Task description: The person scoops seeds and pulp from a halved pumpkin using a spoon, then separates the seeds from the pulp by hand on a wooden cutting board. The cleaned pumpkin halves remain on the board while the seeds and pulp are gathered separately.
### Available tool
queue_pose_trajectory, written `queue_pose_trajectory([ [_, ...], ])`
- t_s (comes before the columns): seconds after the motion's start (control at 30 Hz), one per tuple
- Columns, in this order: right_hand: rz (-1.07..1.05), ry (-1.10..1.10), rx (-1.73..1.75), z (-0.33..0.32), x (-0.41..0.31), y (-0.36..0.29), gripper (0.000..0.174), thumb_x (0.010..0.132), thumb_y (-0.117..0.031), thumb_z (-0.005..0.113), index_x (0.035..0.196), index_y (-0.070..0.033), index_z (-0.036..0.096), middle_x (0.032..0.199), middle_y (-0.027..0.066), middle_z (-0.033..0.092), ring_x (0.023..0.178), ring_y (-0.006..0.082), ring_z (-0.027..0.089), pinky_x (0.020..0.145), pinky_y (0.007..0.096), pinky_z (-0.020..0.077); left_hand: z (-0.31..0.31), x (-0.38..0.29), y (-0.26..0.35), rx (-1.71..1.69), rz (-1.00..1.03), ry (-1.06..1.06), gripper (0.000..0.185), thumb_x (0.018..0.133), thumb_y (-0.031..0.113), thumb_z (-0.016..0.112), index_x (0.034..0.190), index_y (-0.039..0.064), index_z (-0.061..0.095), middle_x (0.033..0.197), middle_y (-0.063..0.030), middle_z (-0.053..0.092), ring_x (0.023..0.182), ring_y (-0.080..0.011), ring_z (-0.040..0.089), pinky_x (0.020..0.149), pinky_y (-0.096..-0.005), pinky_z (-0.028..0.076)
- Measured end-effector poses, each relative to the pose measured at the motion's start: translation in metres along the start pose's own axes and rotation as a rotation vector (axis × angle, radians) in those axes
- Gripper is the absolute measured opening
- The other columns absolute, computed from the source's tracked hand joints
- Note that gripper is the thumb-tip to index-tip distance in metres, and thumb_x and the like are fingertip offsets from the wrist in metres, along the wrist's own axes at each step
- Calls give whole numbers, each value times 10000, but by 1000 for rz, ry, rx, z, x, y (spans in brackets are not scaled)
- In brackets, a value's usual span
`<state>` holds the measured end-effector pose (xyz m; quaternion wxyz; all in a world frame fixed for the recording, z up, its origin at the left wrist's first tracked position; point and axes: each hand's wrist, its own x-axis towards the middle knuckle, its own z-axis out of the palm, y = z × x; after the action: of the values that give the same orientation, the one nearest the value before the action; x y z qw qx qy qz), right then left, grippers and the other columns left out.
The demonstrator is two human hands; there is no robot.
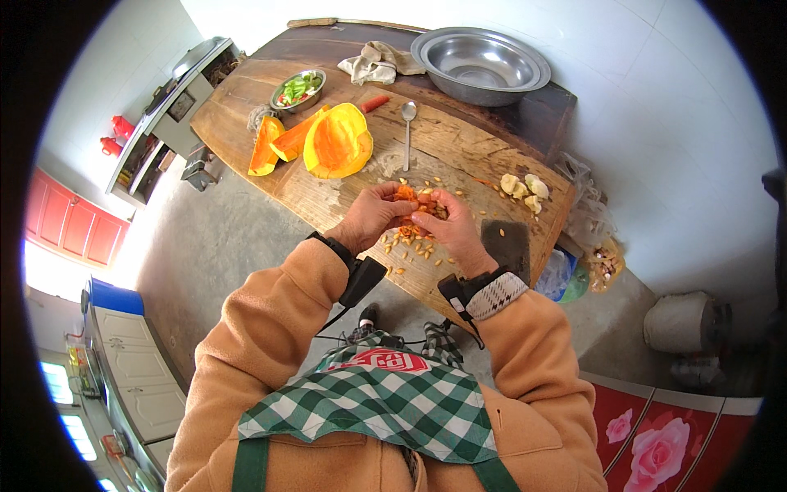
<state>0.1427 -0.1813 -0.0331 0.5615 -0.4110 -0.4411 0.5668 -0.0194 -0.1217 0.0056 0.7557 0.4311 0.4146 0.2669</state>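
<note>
Over the near edge of the wooden table (pixel 381 147), my left hand (pixel 382 209) and my right hand (pixel 452 222) meet around orange pumpkin pulp (pixel 406 195) with seeds in it. The fingers of both hands pinch the pulp. Loose pumpkin seeds (pixel 424 247) lie scattered on the wood beneath and around them. Beyond my left hand rests a hollowed pumpkin half (pixel 338 141), cut side up, beside cut pumpkin wedges (pixel 265 147). A metal spoon (pixel 407 132) lies just past my hands. The dark cleaver blade (pixel 505 246), partly hidden by my right wrist, bears a seed.
A steel basin (pixel 479 64) stands at the back beside a crumpled cloth (pixel 378 63). A bowl of cut vegetables (pixel 299 90) and a carrot piece (pixel 375 103) are farther left. Pale peeled pieces (pixel 525 187) lie to the right, and plastic bags (pixel 584 209) hang off the table's right end.
</note>
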Motion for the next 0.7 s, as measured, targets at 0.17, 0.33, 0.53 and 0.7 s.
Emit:
queue_pose_trajectory([
  [0.17,8,9,-47,-3,5,4,97,910,-85,590,959,-3,598,822,22,614,697,72,593,612,203,503,0,0,1,-8,-1,14,202,878,54,629,1060,-12,571,1002,-97,620,895,-185,639,838,-288,541],
  [0.33,77,-4,33,-4,6,-4,133,927,-80,540,1015,6,590,854,42,628,687,82,600,600,193,500,-1,-1,1,30,38,-48,255,870,65,642,1096,-22,563,1002,-106,634,874,-181,653,826,-279,543],
  [0.53,185,-45,258,-6,6,-13,170,905,-55,538,1051,20,583,890,58,624,781,96,608,649,192,505,-6,2,5,141,-13,22,215,857,45,647,1041,-53,595,960,-123,660,805,-188,674,731,-276,576],
  [0.7,166,-17,37,-9,6,-9,235,893,-74,593,1109,17,573,932,45,606,793,97,593,703,210,499,-8,3,4,154,-28,62,198,877,74,631,1038,-38,607,950,-105,661,797,-169,672,723,-260,569],
])
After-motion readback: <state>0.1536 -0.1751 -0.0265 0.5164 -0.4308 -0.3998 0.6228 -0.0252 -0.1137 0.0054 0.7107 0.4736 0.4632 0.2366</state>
